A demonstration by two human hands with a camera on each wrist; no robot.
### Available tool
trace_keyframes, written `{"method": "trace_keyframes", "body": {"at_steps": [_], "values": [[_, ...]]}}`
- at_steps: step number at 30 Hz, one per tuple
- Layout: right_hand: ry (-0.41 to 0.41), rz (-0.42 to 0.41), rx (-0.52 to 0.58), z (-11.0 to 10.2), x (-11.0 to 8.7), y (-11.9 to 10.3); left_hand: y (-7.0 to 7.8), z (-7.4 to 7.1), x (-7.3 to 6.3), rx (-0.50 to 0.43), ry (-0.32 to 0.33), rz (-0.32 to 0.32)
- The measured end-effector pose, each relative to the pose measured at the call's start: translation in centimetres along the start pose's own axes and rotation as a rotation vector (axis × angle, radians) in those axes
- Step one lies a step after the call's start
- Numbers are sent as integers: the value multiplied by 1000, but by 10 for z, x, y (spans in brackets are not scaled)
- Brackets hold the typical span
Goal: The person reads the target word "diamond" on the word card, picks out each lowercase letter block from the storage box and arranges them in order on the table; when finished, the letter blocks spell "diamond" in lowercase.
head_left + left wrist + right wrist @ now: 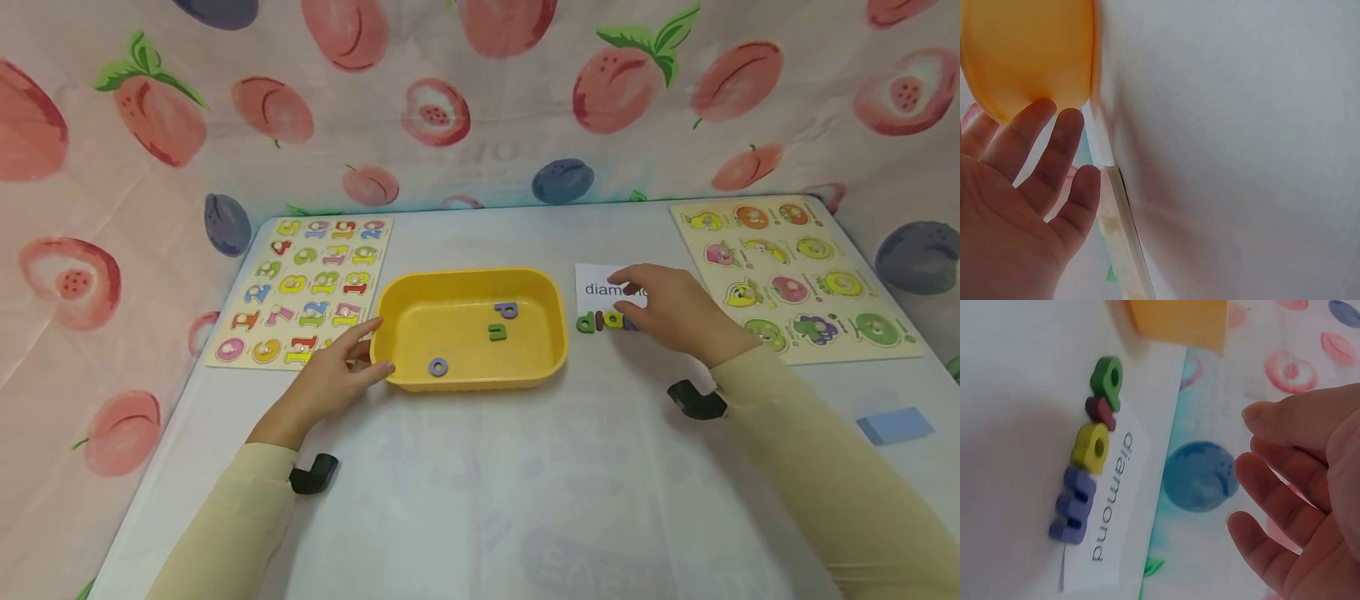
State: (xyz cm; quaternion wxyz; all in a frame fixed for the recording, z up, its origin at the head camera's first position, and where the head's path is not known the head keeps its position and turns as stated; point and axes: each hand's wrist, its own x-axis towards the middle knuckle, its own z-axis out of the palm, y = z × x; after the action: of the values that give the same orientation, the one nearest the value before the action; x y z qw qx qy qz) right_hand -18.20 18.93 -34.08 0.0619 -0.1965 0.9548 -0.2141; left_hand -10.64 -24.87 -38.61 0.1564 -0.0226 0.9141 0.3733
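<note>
Spelling seemingly midway: 4 letters (1085, 450) right of tray (472, 335); left hand (337, 377) relaxed against tray, right hand (671, 312) loose, empty. Next: likely o-piece (431, 367) inside.

Card (598, 288) part-hidden behind fingers (634, 275), tray (1029, 50) cropped in 2 wrist views

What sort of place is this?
Likely a tabletop arranged for children's learning play, judging by the number board, the fruit board and the coloured letters lined up along a card reading "diamond".
</note>
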Motion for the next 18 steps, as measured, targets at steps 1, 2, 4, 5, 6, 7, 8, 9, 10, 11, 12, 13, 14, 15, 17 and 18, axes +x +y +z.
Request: {"method": "trace_keyframes", "body": {"at_steps": [1,2,4,5,6,7,8,9,10,11,12,13,14,15,17,18], "values": [[1,-10,-4,1,1,-3,0,0,0,1,1,0],[2,-17,-4,2,3,-7,0,0,0,2,0,1],[7,-37,2,4,5,-13,0,0,0,1,-1,1],[6,-53,6,6,6,-16,-1,0,0,0,-2,1],[6,-71,13,8,7,-18,-1,0,1,-1,-2,-1],[9,-93,20,10,8,-21,-1,0,1,-2,-2,-1],[9,-111,29,12,9,-24,-1,0,1,-6,-3,-1],[8,-127,36,14,10,-28,-1,0,1,-9,-4,-1],[6,-142,40,16,11,-31,-1,1,1,-9,-6,3],[0,-152,47,18,12,-35,-1,1,1,-12,-6,3],[-5,-160,54,20,13,-38,-1,1,1,-14,-6,4],[-9,-171,57,23,15,-42,-1,1,1,-17,-6,5],[-18,-177,58,25,16,-46,-1,1,1,-18,-6,7],[-28,-184,56,27,18,-51,-1,1,0,-18,-5,8],[-54,-211,60,32,21,-59,-1,0,0,-19,-2,4],[-64,-230,63,34,22,-63,-1,0,0,-16,-3,4]]}}
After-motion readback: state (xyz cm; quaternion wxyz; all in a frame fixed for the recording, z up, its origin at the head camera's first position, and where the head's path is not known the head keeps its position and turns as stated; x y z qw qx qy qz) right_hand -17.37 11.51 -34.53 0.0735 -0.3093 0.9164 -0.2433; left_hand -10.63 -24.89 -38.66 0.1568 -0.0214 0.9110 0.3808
